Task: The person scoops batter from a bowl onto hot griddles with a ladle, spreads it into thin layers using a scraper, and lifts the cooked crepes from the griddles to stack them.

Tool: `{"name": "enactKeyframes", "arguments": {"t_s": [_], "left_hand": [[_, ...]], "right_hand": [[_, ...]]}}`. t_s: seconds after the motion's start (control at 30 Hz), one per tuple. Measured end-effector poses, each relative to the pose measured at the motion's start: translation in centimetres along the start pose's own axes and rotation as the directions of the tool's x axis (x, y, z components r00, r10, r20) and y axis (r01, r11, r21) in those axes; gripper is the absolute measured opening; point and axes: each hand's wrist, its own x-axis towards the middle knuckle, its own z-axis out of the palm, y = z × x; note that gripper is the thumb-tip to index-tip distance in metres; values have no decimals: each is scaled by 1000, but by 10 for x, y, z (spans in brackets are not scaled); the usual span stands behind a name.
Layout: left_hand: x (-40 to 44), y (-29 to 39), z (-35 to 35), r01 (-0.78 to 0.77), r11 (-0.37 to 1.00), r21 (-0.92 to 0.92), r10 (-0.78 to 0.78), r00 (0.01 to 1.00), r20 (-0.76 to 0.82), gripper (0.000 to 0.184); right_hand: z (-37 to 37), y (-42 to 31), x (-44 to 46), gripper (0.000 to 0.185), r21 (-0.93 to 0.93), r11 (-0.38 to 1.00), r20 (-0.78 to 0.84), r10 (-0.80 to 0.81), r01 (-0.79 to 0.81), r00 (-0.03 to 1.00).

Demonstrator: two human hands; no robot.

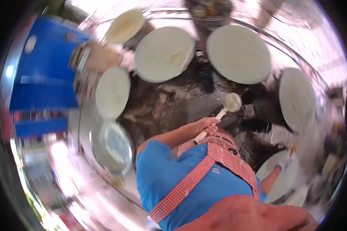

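My bare left hand [209, 125] is closed around the pale handle of a ladle [232, 102] in front of my apron. White batter or liquid coats the round bowl of the ladle, which points away from me. Off to the right, my right hand [284, 163] wears a whitish glove and is blurred. It is over a round pale griddle [280, 178], with a small tan thing at its fingers that I cannot make out.
Round plates covered in pale batter form a ring: far left [165, 54], far right [239, 54], right [297, 99], left [113, 93] and back left [125, 26]. A shiny basin [111, 147] with whitish contents stands at the left. Beyond is a blue panel [46, 69].
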Motion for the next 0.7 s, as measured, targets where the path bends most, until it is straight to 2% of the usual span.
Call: {"name": "enactKeyframes", "arguments": {"t_s": [0.03, 0.07, 0.13, 0.17, 0.2, 0.23, 0.27, 0.3, 0.37, 0.4, 0.43, 0.47, 0.5, 0.53, 0.57, 0.63, 0.67, 0.7], "left_hand": [[-2, -8, -5, -27, 998, -64, 29, 999, 17, 17], [-9, -23, -10, -82, 989, -119, 85, 996, 23, 17], [-28, -43, -20, -129, 966, -225, 143, 989, 44, 15], [-35, -53, -30, -141, 959, -246, 157, 987, 44, 15], [-42, -63, -42, -215, 941, -262, 237, 970, 53, 15], [-54, -72, -47, -284, 918, -276, 312, 948, 60, 15], [-66, -81, -51, -357, 902, -241, 361, 932, -32, 15], [-72, -87, -63, -352, 904, -244, 356, 934, -27, 15], [-77, -99, -95, -401, 836, -374, 425, 905, -20, 14], [-82, -104, -111, -395, 840, -372, 421, 907, -11, 14], [-87, -109, -127, -392, 801, -453, 442, 897, 7, 13], [-92, -112, -141, -381, 757, -531, 461, 887, 21, 13], [-98, -116, -153, -376, 765, -523, 456, 890, 27, 13], [-106, -118, -165, -375, 730, -572, 478, 878, 34, 14], [-115, -119, -178, -364, 695, -620, 489, 871, 37, 14], [-134, -121, -203, -287, 687, -667, 452, 888, 84, 15], [-142, -119, -211, -230, 656, -719, 452, 883, 131, 15], [-150, -118, -217, -199, 668, -717, 429, 890, 153, 15]], "right_hand": [[9, 15, 20, 41, 17, 976, -132, -214, 218, 968], [17, -3, 32, 41, 31, 958, -101, -282, 286, 954], [17, -46, 17, 42, 196, 873, -223, -404, 447, 887], [20, -74, 3, 43, 327, 885, -47, -336, 333, 941], [24, -116, -20, 44, 426, 885, 137, -267, 187, 954], [15, -165, -58, 45, 267, 877, 109, -440, 400, 891], [48, -171, -55, 44, 331, 774, 136, -605, 540, 784], [58, -193, -75, 43, 436, 708, 219, -682, 556, 698], [78, -229, -116, 44, 310, 682, 313, -731, 663, 606], [102, -231, -126, 44, 361, 621, 270, -784, 696, 560], [123, -234, -135, 44, 410, 553, 220, -832, 725, 510], [124, -242, -151, 43, 348, 608, 272, -794, 713, 544], [126, -247, -168, 43, 284, 663, 321, -747, 693, 583], [134, -245, -180, 42, 231, 609, 241, -791, 759, 562], [139, -241, -191, 42, 218, 630, 246, -774, 745, 583], [140, -229, -211, 40, 48, 461, 181, -876, 886, 446], [143, -225, -223, 36, -44, 295, 4, -955, 954, 296], [139, -220, -234, 32, -69, 302, 83, -948, 951, 308]]}}
